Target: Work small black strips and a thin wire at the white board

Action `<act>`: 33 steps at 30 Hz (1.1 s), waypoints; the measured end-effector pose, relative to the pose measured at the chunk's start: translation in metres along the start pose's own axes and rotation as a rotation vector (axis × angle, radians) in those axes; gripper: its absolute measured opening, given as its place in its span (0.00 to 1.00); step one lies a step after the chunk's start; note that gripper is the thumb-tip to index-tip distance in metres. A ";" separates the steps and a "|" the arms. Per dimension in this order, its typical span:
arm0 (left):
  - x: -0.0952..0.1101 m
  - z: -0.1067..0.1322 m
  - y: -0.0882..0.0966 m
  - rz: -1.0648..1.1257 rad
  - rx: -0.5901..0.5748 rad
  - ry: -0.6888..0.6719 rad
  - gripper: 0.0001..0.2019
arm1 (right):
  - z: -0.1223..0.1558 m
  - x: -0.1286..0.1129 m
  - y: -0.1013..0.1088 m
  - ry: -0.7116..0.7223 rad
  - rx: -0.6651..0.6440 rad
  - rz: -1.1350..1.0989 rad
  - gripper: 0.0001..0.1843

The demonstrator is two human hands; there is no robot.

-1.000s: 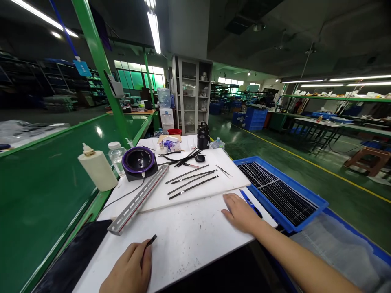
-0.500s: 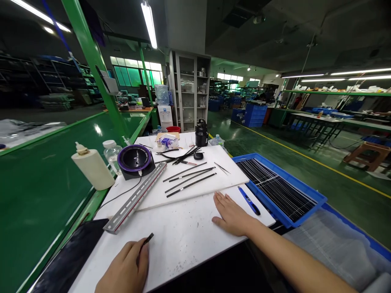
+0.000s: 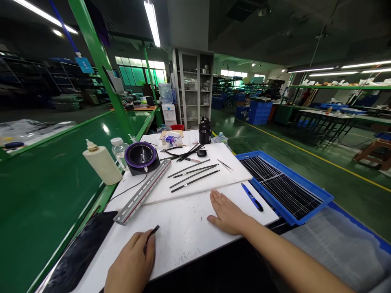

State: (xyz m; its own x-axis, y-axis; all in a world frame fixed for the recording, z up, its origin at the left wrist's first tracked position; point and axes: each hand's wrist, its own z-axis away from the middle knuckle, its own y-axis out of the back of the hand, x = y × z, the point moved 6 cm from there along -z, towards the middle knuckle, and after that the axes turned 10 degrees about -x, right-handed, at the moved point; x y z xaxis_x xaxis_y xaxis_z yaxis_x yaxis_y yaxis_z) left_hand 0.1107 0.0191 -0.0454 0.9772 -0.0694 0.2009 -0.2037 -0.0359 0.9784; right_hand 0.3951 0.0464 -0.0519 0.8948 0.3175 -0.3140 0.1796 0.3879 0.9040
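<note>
Now, line by line:
Left hand [image 3: 132, 264]: clenched around a short black strip [image 3: 153, 231], pinched at the near edge of the white bench [image 3: 183, 232].
Right hand [image 3: 227, 213]: released, lying flat and palm down on the bench, holding nothing.
Blue pen [image 3: 252, 197]: just right of the right hand.
Long black strips [image 3: 194, 174]: laid loose on the white board [image 3: 214, 162] beyond the hands.
Metal rail [image 3: 143, 191]: slanted on the board's left edge.
Blue tray [image 3: 305, 185]: right of the bench, filled with dark strips.
Writing: nothing legible anywhere.
</note>
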 end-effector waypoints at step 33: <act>0.010 0.004 0.010 0.030 0.005 0.033 0.19 | -0.023 -0.012 -0.003 -0.075 0.154 -0.001 0.41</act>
State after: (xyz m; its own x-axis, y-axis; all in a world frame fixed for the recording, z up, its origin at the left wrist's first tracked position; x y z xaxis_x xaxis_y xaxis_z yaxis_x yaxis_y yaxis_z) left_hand 0.1179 0.0145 -0.0337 0.9720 -0.0378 0.2321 -0.2336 -0.0394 0.9715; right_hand 0.3746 0.0615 -0.0580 0.9216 0.2492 -0.2974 0.2356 0.2496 0.9393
